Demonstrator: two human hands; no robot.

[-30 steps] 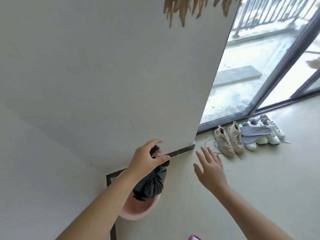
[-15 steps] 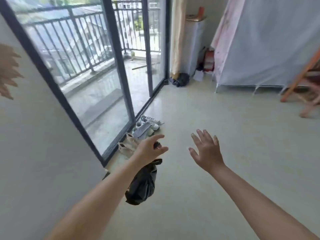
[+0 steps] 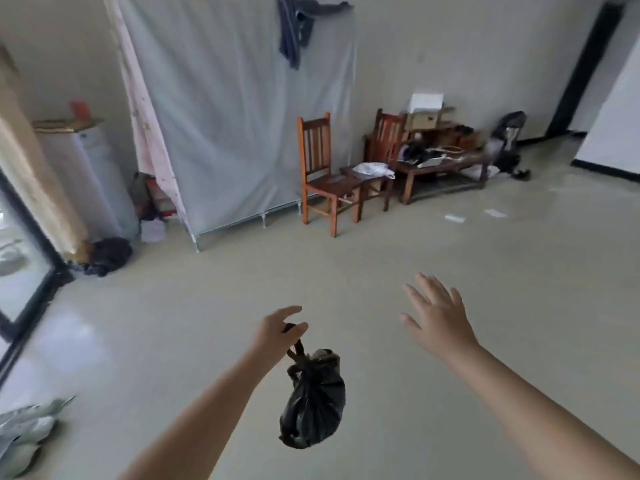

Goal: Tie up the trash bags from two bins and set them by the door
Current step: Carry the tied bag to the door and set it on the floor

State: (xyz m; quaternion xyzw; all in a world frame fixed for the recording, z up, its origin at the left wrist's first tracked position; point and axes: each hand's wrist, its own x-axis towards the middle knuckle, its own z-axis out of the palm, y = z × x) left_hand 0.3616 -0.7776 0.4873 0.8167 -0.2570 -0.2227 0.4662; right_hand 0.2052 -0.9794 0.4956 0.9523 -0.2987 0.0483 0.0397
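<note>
1. At the far left a dark-framed glass door (image 3: 24, 271) runs along the edge of the room, with a pale curtain (image 3: 38, 174) hanging beside it.
2. A dark heap of cloth (image 3: 109, 254) lies on the floor (image 3: 450, 265) at the curtain's foot, in front of a white cabinet (image 3: 93, 178).
3. Next along, a big grey fabric wardrobe (image 3: 242, 116) stands against the back wall, with a blue garment (image 3: 294, 29) draped over its top edge.
4. The person's left hand (image 3: 275, 332) is held out low over the bare floor. Its fingers are pinched closed on the knotted top of a small black trash bag (image 3: 313, 403).
5. The bag hangs free below that hand, tied at the neck, bulging at the bottom, and clear of the floor.
6. Behind, two wooden chairs (image 3: 325, 174) stand side by side just right of the wardrobe; a white plastic bag (image 3: 374, 168) rests on the seat of the further one.
7. The right hand (image 3: 438, 318) is raised, palm down, fingers spread wide, with nothing in it, well apart from the bag.
8. Further right, a low wooden table (image 3: 446, 168) cluttered with boxes and odds and ends sits by the wall.
9. A dark doorway (image 3: 581, 71) opens at the far right, well away from the bag.
</note>
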